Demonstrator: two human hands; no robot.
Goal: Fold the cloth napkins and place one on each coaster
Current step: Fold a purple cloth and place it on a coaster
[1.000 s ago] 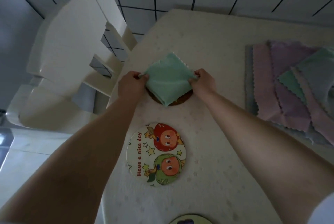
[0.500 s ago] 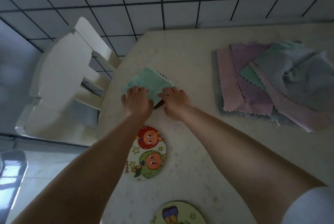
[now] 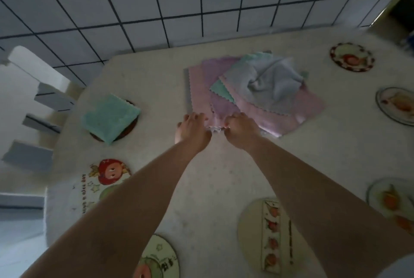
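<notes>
A folded green napkin (image 3: 111, 117) lies on a dark round coaster (image 3: 131, 131) at the table's left side. A loose pile of napkins (image 3: 253, 89) in pink, purple, grey and green sits at the middle back. My left hand (image 3: 192, 128) and my right hand (image 3: 240, 129) are side by side at the pile's near edge, both pinching the scalloped corner of a pink napkin (image 3: 215, 126). Several picture coasters lie bare: a cartoon one (image 3: 107, 179) at the left, one (image 3: 161, 259) at the bottom, one (image 3: 264, 233) at the lower right.
More bare coasters lie along the right: (image 3: 351, 57), (image 3: 396, 105), (image 3: 392, 197). A white chair (image 3: 29, 89) stands off the table's left edge. The cream table (image 3: 224, 177) meets a tiled wall (image 3: 179, 4) at the back.
Both hands let go of the green napkin, left it on the dark coaster, moved right to the pile and took hold of a pink napkin's corner. The view swung right.
</notes>
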